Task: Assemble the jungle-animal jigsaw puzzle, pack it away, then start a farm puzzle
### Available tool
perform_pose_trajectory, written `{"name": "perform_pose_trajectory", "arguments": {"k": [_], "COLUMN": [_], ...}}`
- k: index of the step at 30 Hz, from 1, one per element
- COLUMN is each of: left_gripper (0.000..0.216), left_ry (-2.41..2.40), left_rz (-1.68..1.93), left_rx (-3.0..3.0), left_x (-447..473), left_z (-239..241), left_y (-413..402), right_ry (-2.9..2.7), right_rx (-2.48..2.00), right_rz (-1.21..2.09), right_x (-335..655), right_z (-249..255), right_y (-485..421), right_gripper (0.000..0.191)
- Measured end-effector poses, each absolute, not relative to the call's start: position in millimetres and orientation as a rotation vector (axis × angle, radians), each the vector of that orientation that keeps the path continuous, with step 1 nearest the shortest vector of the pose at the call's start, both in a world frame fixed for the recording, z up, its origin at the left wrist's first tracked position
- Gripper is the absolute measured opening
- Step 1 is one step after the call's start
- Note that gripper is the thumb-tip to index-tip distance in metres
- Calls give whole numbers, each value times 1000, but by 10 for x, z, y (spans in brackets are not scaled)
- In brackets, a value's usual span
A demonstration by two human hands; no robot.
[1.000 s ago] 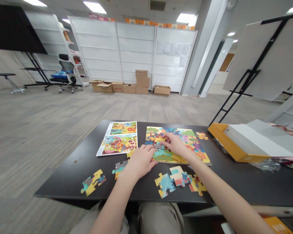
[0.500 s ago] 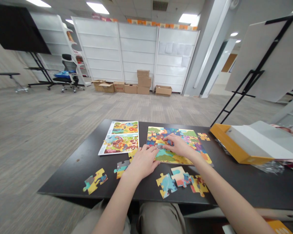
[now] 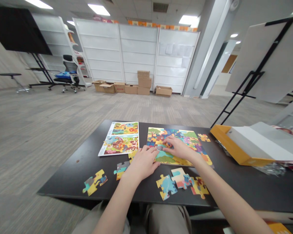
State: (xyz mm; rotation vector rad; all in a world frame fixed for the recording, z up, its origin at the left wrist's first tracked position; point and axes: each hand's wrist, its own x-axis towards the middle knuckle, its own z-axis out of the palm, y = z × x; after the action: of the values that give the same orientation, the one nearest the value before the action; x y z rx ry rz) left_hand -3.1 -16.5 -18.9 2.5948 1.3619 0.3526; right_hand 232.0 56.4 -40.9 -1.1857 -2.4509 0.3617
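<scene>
A colourful jigsaw puzzle (image 3: 169, 158), mostly put together, lies on the black table. My left hand (image 3: 145, 162) rests palm down on its left edge, fingers stretched out, holding nothing. Over the middle of the puzzle, my right hand (image 3: 177, 149) has its thumb and fingers curled about a puzzle piece (image 3: 168, 145), which they partly cover. Close by my left wrist lies a grey, teal and yellow loose piece (image 3: 122, 169). Below the puzzle are a blue dinosaur-like piece (image 3: 167, 187), a cream piece (image 3: 180, 177) and a yellow-brown piece (image 3: 199, 187).
A printed picture sheet (image 3: 122, 138) lies left of the puzzle. More loose pieces (image 3: 95, 182) sit at the table's left front, and one piece (image 3: 204, 137) beyond the puzzle's right corner. An open orange-and-white box (image 3: 239, 146) stands on the right with crumpled clear plastic (image 3: 271, 169).
My right hand has shifted very slightly, its fingers lower over the puzzle piece. My left hand stays where it was. The camera view has moved a little.
</scene>
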Motion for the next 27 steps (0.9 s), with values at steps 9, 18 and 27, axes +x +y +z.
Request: {"name": "perform_pose_trajectory", "arguments": {"k": [9,18,27], "left_gripper": [39,40,44], "left_ry": [1445,1530,1552], "left_rz": [504,332,278], "left_rx": [2551,2574,2572], "left_x": [-138,-76,-76], "left_z": [-183,-377,-354], "left_y": [168,458,411], "right_ry": [-2475,-2481,-2502], "right_rx": [-1212,-1218,-1234], "right_rz": [349,313,301], "right_x": [2303,2284,2275], "right_z": [-387,-331,-298], "right_y": [549,491,455], "right_gripper": [21,19,24]}}
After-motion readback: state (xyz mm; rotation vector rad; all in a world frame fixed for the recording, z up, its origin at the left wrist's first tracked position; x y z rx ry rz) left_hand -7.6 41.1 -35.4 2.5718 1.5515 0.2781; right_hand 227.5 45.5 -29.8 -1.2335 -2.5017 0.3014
